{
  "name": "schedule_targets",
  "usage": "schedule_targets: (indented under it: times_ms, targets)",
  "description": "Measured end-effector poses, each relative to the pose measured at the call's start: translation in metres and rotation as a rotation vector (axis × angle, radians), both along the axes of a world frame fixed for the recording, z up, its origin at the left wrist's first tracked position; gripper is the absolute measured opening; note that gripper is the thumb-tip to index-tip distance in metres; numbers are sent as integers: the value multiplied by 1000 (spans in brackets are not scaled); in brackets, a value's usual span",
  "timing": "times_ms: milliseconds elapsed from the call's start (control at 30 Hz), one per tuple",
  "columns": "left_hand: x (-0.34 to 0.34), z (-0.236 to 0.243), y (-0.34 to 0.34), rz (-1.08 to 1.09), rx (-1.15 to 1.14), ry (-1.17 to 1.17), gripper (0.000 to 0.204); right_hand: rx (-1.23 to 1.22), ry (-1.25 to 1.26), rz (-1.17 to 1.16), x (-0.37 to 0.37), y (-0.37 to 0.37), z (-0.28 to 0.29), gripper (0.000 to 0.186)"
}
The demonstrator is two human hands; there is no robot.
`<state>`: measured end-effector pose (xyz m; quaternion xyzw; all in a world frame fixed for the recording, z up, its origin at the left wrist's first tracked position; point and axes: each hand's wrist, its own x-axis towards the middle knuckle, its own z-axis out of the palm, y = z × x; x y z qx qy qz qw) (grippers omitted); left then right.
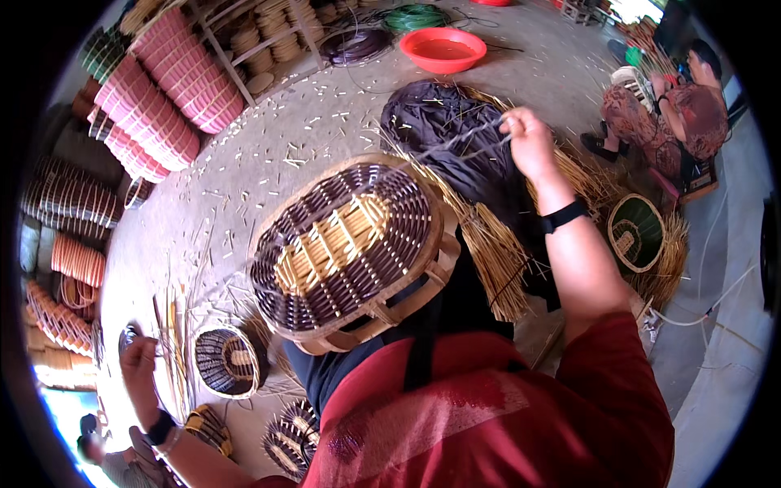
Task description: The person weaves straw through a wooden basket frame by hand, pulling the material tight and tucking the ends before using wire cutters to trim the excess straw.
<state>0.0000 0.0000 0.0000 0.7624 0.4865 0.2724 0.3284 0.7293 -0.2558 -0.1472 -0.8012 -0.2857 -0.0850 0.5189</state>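
An oval woven basket (260,244) rests on my lap, dark brown with a pale cane middle facing up and tan bands along its near side. Raised beyond it on the right, my right hand (529,142) pinches a thin greyish strand (464,148) that stretches back toward the basket. Far out on the left, my left hand (140,362) is closed, with a small dark, shiny thing showing at its top. I cannot make out what that thing is. Faint blurred lines run between the basket and the left hand.
Stacked pink baskets (146,122) stand at the far left. Ahead are a red basin (443,50) and dark cloth (455,122) over straw bundles (496,252). Small baskets (229,362) (636,232) sit at both sides. Another person (675,114) sits at the right. Cane scraps litter the floor.
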Motion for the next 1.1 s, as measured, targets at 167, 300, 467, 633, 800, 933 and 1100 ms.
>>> schedule_targets:
  times_ms: [167, 300, 467, 633, 800, 933, 1100]
  targets:
    - [11, -42, 12, -19, 21, 459, 17, -378, -46, -145, 18, -22, -32, 19]
    - [-92, -88, 48, 163, -68, 488, 16, -386, 22, 129, 1, -9, -71, 23]
    - [-114, -134, 26, -53, -323, 540, 67, -229, -19, 527, -25, 4, -56, 29]
    - [18, -92, -7, -18, -169, 185, 54, -131, 264, 850, -66, 22, -2, 27]
    - [147, -62, -108, -793, -549, -222, 42, -191, 289, 868, -75, 34, 8, 33]
    - [242, -105, -174, -1053, -618, -47, 47, -102, 401, 877, -87, 31, 2, 38]
    - [243, -163, -187, -621, -790, -288, 17, -75, 421, 960, -83, 32, -15, 36]
